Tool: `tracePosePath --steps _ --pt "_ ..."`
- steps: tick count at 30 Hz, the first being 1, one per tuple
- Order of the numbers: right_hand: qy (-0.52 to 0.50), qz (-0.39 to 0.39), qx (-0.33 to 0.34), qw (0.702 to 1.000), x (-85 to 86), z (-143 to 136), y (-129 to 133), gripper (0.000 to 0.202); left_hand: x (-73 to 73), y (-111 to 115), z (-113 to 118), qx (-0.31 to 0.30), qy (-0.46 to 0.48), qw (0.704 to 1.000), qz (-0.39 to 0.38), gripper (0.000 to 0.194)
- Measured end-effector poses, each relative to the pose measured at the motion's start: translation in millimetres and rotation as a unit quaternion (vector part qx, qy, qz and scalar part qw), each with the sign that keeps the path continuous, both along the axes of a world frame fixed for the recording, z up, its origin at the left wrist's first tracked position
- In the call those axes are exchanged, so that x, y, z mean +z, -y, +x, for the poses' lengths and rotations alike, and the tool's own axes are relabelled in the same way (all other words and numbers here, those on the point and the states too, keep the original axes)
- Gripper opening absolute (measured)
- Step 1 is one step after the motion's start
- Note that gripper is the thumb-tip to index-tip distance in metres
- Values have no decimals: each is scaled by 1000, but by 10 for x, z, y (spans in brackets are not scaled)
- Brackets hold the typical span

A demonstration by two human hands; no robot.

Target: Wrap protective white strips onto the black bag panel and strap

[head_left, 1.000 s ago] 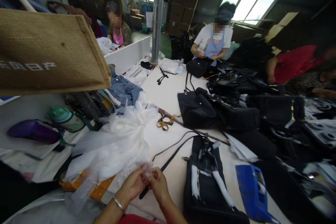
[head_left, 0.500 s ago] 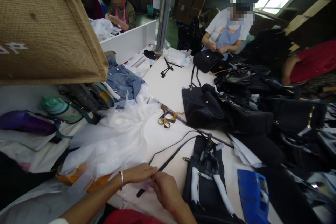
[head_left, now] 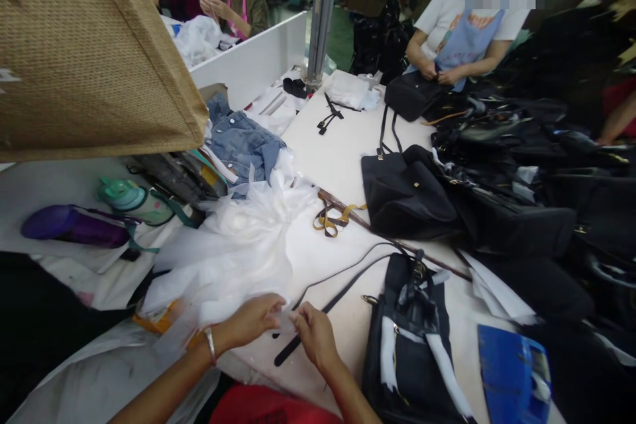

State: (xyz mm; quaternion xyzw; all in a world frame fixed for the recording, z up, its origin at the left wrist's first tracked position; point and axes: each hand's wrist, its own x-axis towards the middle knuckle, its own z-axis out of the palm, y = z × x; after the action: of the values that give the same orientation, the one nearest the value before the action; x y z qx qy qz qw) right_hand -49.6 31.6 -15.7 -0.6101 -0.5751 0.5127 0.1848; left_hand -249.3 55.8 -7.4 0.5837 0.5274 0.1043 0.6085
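Observation:
My left hand (head_left: 256,319) and my right hand (head_left: 315,336) are close together over the near edge of the table. Both are closed, thumb to fingers, on a small piece of thin translucent white sheet (head_left: 286,322) stretched between them. Just beyond and below them runs a dark strap (head_left: 322,308), its rounded end lying on the tabletop. The strap belongs to a black backpack (head_left: 415,344) to the right of my right hand, whose zip and handles are wrapped in white tissue. Left of my hands spreads a heap of white translucent sheets (head_left: 233,238).
A blue tape dispenser-like block (head_left: 511,371) sits at right. More black bags (head_left: 407,192) fill the right side. Yellow-brown ribbon (head_left: 332,218), a denim garment (head_left: 243,146) and bottles (head_left: 74,225) lie further off. A burlap panel (head_left: 99,59) overhangs upper left. Co-workers (head_left: 462,33) work across the table.
My hands have drawn slightly apart, and the white sheet piece now shows between them. My view has shifted, so the table's things appear further right.

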Motion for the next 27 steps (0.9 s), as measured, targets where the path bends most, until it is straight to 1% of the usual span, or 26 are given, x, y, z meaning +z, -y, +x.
tracePosePath --steps 1,2,4,6,8,10,12,13,14,16,17,18,20,22,23,25,27 --pt "23 16 32 999 32 -19 -26 22 -24 1 41 9 40 999 -35 43" --pt "43 29 60 997 56 -34 -56 23 -55 0 83 20 85 993 -75 48" --pt "81 46 101 990 73 -55 -121 28 -125 0 148 49 160 974 -151 42" --pt "113 53 124 984 48 -62 -186 34 -190 8 177 76 185 962 -188 30" --pt "119 43 141 982 0 -46 -246 37 -235 24 173 99 173 963 -184 25" --pt "131 43 132 982 -47 -7 -300 37 -256 39 149 125 165 963 -171 26" --pt "159 91 125 975 -79 46 -347 29 -258 47 120 147 155 965 -153 29" --pt "174 130 140 966 -91 73 -366 21 -254 47 105 154 151 966 -144 31" --pt "188 171 170 952 -102 96 -383 15 -249 44 90 160 146 967 -135 32" --pt "206 229 261 915 -130 133 -407 21 -236 31 59 166 137 969 -120 35" --pt "219 243 302 895 -144 149 -414 21 -228 23 43 168 131 971 -112 36" --pt "233 251 334 878 -155 165 -420 17 -220 15 26 169 126 972 -104 36" --pt "257 259 362 858 -149 217 -425 5 -206 4 -12 169 114 975 -90 38" --pt "265 267 358 854 -73 309 -424 3 -195 0 -48 170 101 977 -75 39" --pt "260 270 351 858 -3 370 -422 3 -191 0 -63 172 94 978 -67 39" --pt "239 268 328 874 182 511 -418 4 -183 0 -80 177 82 980 -50 40" --pt "205 248 303 897 382 642 -416 7 -167 -4 -73 178 75 981 -35 40"
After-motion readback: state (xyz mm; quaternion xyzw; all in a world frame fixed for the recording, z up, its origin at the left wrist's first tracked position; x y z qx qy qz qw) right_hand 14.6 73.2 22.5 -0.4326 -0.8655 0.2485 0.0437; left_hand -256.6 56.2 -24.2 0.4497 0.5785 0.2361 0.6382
